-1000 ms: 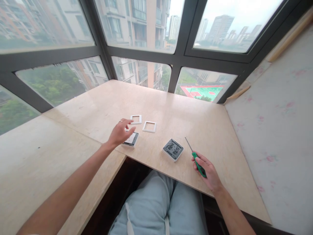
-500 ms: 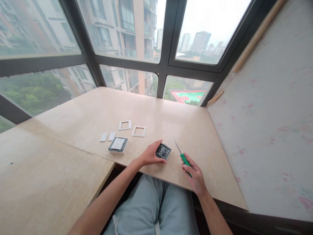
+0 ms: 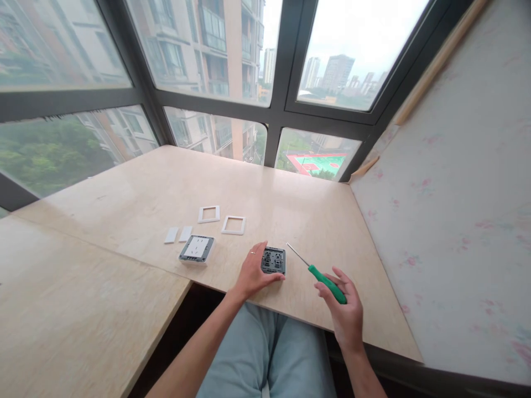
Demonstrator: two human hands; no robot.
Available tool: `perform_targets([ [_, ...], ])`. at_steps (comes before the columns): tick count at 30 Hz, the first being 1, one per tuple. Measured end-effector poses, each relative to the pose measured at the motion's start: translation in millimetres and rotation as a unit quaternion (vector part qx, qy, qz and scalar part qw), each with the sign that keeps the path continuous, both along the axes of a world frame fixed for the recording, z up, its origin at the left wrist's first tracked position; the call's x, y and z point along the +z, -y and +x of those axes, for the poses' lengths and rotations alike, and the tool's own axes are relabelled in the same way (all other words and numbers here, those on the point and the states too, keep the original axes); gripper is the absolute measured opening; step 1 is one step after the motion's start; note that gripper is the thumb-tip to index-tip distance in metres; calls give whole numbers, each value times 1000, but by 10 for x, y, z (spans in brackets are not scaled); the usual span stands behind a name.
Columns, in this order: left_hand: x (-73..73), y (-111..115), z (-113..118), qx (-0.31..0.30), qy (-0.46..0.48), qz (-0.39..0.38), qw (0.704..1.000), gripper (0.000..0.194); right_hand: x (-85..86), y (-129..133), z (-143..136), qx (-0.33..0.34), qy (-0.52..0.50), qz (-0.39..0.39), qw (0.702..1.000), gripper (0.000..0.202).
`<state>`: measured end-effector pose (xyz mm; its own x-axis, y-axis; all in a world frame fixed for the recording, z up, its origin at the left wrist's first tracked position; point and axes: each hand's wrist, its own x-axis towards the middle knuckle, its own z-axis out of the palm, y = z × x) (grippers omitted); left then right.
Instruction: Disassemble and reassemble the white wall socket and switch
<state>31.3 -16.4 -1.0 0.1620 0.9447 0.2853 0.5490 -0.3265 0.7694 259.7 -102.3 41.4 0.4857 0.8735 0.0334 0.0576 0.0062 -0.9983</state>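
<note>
Holding dk-grey module [image 3: 276,261] w/ left hand [image 3: 254,275]: cupped round its left side in a fairly narrow span, thumb along near edge, fingertips at far-left corner. Located close to near edge of table [image 3: 315,210], just beyond lap [image 3: 265,354]; flat on it or slightly raised, can't tell. Gripping screwdriver [image 3: 326,282] w/ right hand [image 3: 347,309], loosely, by its handle; shaft pointing far-left, w/ tip near module's far-right corner, apparently not touching.

Progress, judging by layout: looks like part-assembled stage. Lying loose toward far left: left frame [image 3: 201,214], right frame [image 3: 233,232], plus two small plates [image 3: 171,235], all off socket unit [image 3: 196,250] + module. Removed or never fitted, can't tell. Not yet turning any screw, afaict; prob. just before driver contact.

Materials: smooth, matte white plastic (prob.) for frames + plates; square rings w/ big cut-outs vs. flat little rectangles. Blocky + square for socket unit: white slotted face, grey border, pale sides. Busier on module: recessed, w/ twin sets of dk mechanisms. Slim metal shaft + rounded green handle on driver. Glossy, faintly mottled beige on tabletop, stone-like. Floral-patterned on right wall [image 3: 456,221].
</note>
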Motion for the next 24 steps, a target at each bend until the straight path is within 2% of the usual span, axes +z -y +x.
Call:
perform_targets([
  [2, 16, 6, -17, -2, 15, -10, 1000, 100, 261, 33, 6, -17, 16, 56, 998, 59],
  [5, 38, 10, -37, 2, 39, -32, 999, 94, 629, -9, 10, -14, -17, 135, 991, 54],
  [7, 52, 10, -43, 0, 50, -41, 998, 91, 796, -87, -5, -18, -24, 162, 986, 52],
  [9, 68, 12, -45, -3, 55, -49, 997, 89, 878, -183, -42, -16, -7, 174, 985, 45],
  [12, 93, 17, -46, -6, 62, -60, 996, 88, 877, -321, -143, 18, 25, 170, 985, 35],
  [18, 99, 24, -53, -8, 70, -60, 996, 90, 758, -530, -391, 109, 65, 158, 979, 36],
  [24, 57, 6, -53, -11, 65, -49, 997, 91, 716, -680, -434, 135, 133, 154, 970, 37],
])
